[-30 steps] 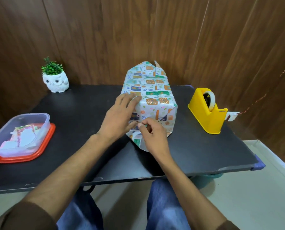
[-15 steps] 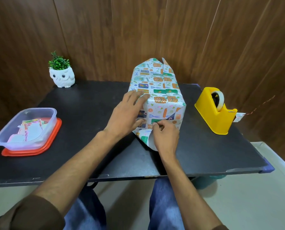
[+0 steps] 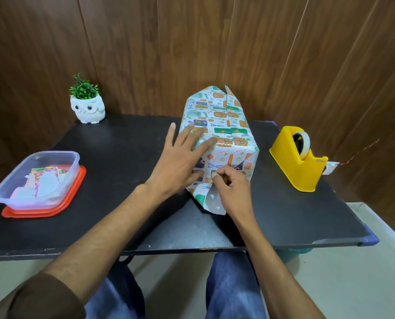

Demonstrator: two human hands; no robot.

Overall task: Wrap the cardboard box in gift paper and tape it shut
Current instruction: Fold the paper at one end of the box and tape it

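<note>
We see the box (image 3: 228, 143) in the middle of the black table (image 3: 122, 162). The gift paper (image 3: 224, 111) covers its top and sides.

The left hand (image 3: 180, 162) looks different now. A moment ago its fingers lay close together, pressed down on the near left corner of the box. Now the fingers are spread wide and straight and reach over the top of the box. It is hard to see, but we think the fingertips may be touching the paper while the palm has come up a little.

The right hand (image 3: 232, 189) has hardly moved. Its fingers are curled, and its thumb and first finger pinch the folded paper at the near end of the box. A loose piece of paper hangs down below that hand, onto the table.

We think this means the near end is folded but not taped yet. The left hand may be letting go to fetch tape, but the yellow tape dispenser (image 3: 293, 166) stands well apart on the right side. The far end of the paper stands up open, so there is more to do.
</note>
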